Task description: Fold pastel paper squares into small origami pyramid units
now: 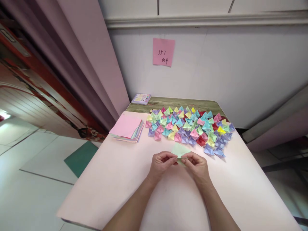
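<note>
Between my two hands, over the middle of the pale pink tabletop, is a light green sheet of folding paper (pixel 180 149). My left hand (pixel 163 163) pinches its left side between thumb and fingers. On the right side, my right hand (pixel 196 165) grips it the same way, the thumb pressing on a folded lower edge. The paper's upper part stands out beyond the fingertips, while the fingers partly hide the lower part. Just past my hands lie many folded paper pieces (pixel 187 126) in pink, blue, green, yellow, purple and red, crowded together.
A stack of coloured paper sheets (pixel 126 125), pink on top, rests at the table's left. Behind it sits a small printed pack (pixel 141 98). A pink note (pixel 164 52) is stuck on the wall. A dark green sheet (pixel 81 158) lies on the floor at left.
</note>
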